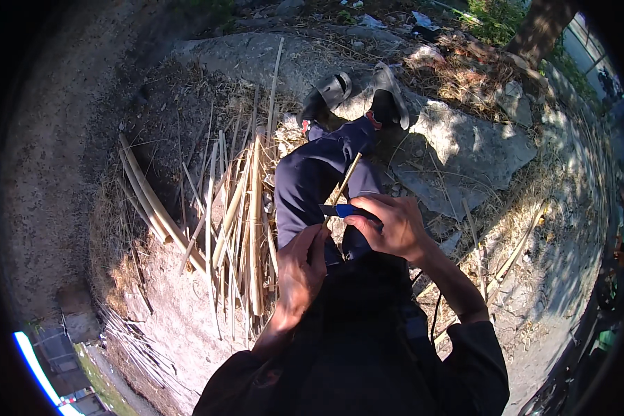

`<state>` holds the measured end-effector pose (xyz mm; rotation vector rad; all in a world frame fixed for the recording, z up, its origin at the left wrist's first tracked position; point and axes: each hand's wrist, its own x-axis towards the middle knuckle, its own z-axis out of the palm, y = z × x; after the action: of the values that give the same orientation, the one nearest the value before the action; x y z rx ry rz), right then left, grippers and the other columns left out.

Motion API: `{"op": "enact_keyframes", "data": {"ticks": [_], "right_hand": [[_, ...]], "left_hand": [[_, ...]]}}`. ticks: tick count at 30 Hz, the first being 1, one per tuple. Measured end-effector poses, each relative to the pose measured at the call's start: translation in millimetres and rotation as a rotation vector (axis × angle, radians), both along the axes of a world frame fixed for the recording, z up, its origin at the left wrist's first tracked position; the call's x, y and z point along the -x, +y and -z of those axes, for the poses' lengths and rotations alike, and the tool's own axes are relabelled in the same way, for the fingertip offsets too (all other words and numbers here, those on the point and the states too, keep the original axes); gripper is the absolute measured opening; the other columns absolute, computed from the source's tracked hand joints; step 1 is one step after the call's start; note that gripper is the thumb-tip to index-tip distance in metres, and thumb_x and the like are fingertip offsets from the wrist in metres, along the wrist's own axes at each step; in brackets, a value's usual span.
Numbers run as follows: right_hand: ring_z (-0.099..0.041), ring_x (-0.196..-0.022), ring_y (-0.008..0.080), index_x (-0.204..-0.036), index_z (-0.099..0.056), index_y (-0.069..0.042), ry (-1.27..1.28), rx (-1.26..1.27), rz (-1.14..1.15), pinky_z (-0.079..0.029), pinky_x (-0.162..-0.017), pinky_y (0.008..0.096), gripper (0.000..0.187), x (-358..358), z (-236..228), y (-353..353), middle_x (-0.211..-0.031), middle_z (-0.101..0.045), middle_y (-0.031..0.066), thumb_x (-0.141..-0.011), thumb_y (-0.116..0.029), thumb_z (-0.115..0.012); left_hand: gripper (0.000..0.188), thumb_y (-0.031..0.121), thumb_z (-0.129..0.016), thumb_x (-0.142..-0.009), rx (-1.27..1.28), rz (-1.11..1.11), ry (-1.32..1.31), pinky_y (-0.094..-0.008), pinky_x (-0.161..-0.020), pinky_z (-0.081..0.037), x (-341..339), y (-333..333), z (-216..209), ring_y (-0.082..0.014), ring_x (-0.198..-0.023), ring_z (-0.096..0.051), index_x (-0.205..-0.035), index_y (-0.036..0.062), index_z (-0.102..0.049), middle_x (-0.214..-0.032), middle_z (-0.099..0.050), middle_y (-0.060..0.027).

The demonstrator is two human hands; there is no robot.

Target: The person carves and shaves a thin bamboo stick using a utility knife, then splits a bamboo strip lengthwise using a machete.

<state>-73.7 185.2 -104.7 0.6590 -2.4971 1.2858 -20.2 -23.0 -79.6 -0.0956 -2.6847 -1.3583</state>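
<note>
A thin bamboo strip (348,177) slants up over my dark trousers, its lower end held in my left hand (301,267). The fingers of that hand are closed around it. My right hand (394,225) is wrapped round a blue utility knife (347,209). Its blade lies across the strip, just above my left fingertips. Whether the edge is cutting in cannot be made out.
A heap of split bamboo strips (255,229) lies on the ground left of my legs, with thicker bamboo pieces (152,197) beyond it. Flat rock (457,152) spreads ahead and right, under my dark shoes (388,93). A tree trunk (542,31) stands at the far right.
</note>
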Motion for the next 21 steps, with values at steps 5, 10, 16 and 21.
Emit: {"op": "enact_keyframes", "data": {"ticks": [5, 10, 16, 21], "right_hand": [[-0.071, -0.064, 0.0292, -0.103, -0.075, -0.013, 0.042, 0.003, 0.001, -0.054, -0.055, 0.0391, 0.021, 3, 6, -2, -0.079, -0.073, 0.0061, -0.094, -0.031, -0.079], [-0.071, -0.067, 0.0377, -0.103, -0.074, -0.006, -0.116, -0.232, 0.548, -0.054, -0.059, 0.0448, 0.025, 60, 3, 56, -0.077, -0.073, 0.0156, -0.098, -0.031, -0.073], [-0.050, -0.056, 0.0139, -0.103, -0.070, 0.001, -0.146, 0.011, 0.547, -0.038, -0.055, 0.0355, 0.027, 72, 39, 156, -0.063, -0.056, 0.0097, -0.105, -0.025, -0.064], [-0.048, -0.067, 0.0052, -0.117, -0.072, -0.003, -0.297, 0.384, 0.281, -0.038, -0.061, 0.0265, 0.023, 42, 29, 111, -0.076, -0.058, -0.0055, -0.103, -0.021, -0.070]], "left_hand": [[0.009, 0.003, -0.068, -0.099, 0.035, 0.005, -0.014, -0.0386, -0.068, -0.057, 5, -1, 0, -0.0325, -0.077, -0.076, -0.105, -0.0021, -0.072, -0.090, -0.076, -0.0192], [0.009, 0.004, -0.069, -0.099, 0.017, 0.013, 0.049, -0.0381, -0.067, -0.056, -13, -10, -1, -0.0323, -0.075, -0.076, -0.103, -0.0017, -0.073, -0.090, -0.076, -0.0183], [0.021, 0.016, -0.060, -0.107, -0.023, -0.024, -0.201, -0.0293, -0.050, -0.034, -6, -51, 16, -0.0071, -0.053, -0.044, -0.106, 0.0011, -0.076, -0.064, -0.058, -0.0034], [0.023, 0.016, -0.059, -0.108, -0.149, 0.042, -0.433, -0.0286, -0.057, -0.041, 4, -46, 22, -0.0089, -0.060, -0.054, -0.106, 0.0003, -0.075, -0.067, -0.062, -0.0034]]}}
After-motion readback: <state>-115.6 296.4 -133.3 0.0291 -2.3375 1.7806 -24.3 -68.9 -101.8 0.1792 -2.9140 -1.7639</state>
